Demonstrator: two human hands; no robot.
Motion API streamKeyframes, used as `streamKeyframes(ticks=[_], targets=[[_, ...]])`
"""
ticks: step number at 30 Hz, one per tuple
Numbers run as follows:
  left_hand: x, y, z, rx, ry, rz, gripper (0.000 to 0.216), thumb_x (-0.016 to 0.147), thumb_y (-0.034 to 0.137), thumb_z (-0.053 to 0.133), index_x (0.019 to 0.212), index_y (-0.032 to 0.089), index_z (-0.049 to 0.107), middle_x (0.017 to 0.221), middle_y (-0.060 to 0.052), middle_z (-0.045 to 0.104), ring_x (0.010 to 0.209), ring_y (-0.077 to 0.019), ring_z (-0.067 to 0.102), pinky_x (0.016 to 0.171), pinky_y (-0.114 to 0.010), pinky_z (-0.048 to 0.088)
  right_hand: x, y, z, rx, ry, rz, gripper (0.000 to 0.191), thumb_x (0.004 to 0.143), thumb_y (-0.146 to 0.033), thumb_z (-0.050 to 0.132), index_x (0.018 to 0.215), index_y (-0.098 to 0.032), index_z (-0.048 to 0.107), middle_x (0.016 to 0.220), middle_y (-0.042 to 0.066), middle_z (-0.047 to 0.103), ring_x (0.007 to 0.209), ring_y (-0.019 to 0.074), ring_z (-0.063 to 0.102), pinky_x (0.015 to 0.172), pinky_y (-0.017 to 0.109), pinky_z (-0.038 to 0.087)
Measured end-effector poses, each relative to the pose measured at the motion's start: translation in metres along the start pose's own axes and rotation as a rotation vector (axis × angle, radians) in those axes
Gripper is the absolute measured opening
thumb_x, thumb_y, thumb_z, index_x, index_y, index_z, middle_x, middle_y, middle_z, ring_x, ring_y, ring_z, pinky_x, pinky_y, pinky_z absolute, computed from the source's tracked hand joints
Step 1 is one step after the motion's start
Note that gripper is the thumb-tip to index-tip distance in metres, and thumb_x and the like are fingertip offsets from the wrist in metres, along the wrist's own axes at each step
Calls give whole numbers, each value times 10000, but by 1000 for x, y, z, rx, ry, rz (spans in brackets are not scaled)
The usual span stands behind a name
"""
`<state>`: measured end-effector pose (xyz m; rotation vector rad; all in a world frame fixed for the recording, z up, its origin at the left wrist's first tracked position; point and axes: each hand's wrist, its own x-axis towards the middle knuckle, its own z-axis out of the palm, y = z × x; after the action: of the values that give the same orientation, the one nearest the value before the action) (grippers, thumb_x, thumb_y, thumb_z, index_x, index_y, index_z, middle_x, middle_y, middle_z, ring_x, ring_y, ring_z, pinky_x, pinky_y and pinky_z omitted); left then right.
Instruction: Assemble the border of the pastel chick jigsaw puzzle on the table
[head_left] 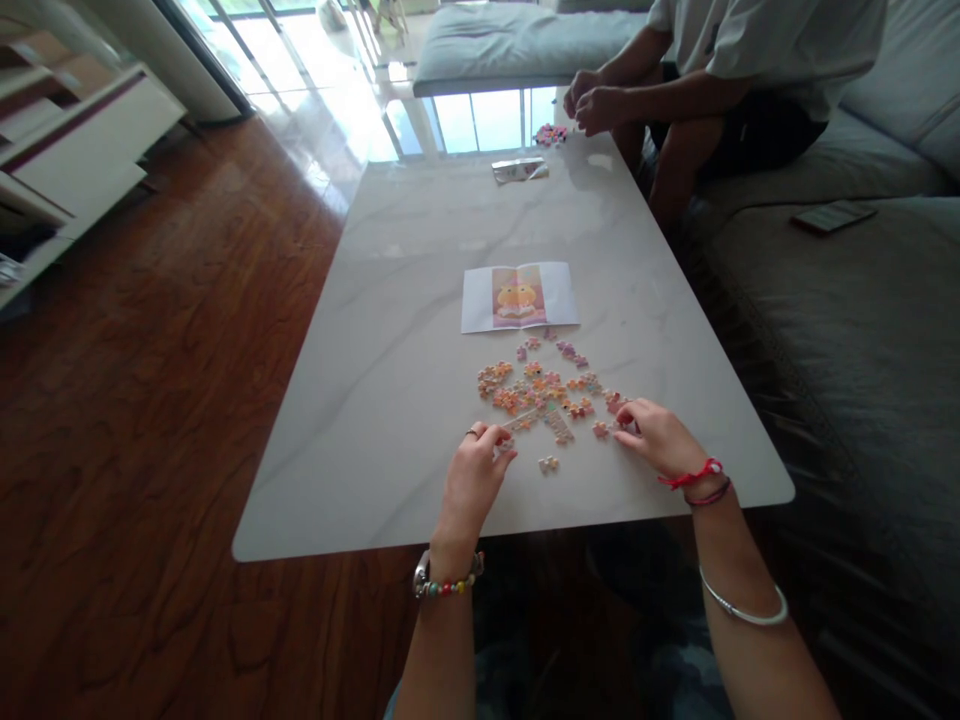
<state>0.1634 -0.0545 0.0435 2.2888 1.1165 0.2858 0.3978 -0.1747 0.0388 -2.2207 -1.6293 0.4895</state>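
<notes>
Small jigsaw puzzle pieces (551, 393) in orange, pink and pale colours lie in a loose spread on the table, some of them joined in short strips. My left hand (478, 467) is at the near left of the spread, thumb and fingers pinched on a pale puzzle piece (507, 443), mostly covered by the fingertips. At the right edge, my right hand (660, 436) has its fingers curled and closed around a small puzzle piece, largely hidden. A pink piece (601, 430) lies just left of those fingertips. Nearer me rests a small joined pair of pieces (549, 464).
Beyond the pieces lies a creased paper sheet (519, 297) with a printed orange cartoon picture. The white marbled table (390, 330) has a silvery packet (520, 170) and a colourful pile (551, 134) at its far end. Another person (720, 90) sits there on the sofa (847, 290).
</notes>
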Motion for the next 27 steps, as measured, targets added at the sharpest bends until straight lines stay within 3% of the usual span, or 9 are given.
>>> streamKeyframes(ticks=[4, 9, 16, 21, 27], targets=[[-2, 4, 1, 0, 34, -3, 85, 760, 211, 517, 836, 196, 553, 853, -11, 526, 689, -105, 521, 677, -253, 438, 2, -22, 0, 92, -2, -140, 69, 714, -218, 560, 762, -176, 533, 726, 17, 565, 645, 126, 526, 638, 255, 424], [-4, 20, 17, -6, -18, 107, 172, 784, 203, 487, 945, 219, 544, 935, -28, 528, 776, -121, 540, 711, -252, 452, 5, -43, 13, 109, -43, -250, 144, 715, -176, 557, 858, -178, 550, 813, 32, 576, 652, 116, 523, 628, 247, 429], [-6, 32, 32, 73, -107, 156, 233, 791, 203, 475, 1019, 236, 513, 974, -25, 532, 859, -147, 535, 732, -252, 455, 6, -44, 19, 71, -55, -219, 90, 725, -189, 559, 805, -152, 578, 802, 43, 557, 641, 108, 524, 637, 232, 433], [-4, 34, 31, 83, -111, 146, 226, 797, 195, 462, 1014, 229, 518, 964, -29, 534, 863, -145, 525, 740, -255, 453, 6, -46, 22, 2, -26, -157, 101, 724, -221, 559, 796, -151, 573, 781, 50, 568, 684, 140, 541, 650, 255, 430], [-2, 36, 30, 94, -62, 225, 269, 777, 158, 487, 1028, 239, 539, 1108, -32, 540, 1020, -177, 453, 879, -333, 398, 5, -48, 26, -30, -29, -154, 95, 726, -246, 571, 781, -168, 565, 737, 41, 575, 661, 142, 544, 631, 254, 423]])
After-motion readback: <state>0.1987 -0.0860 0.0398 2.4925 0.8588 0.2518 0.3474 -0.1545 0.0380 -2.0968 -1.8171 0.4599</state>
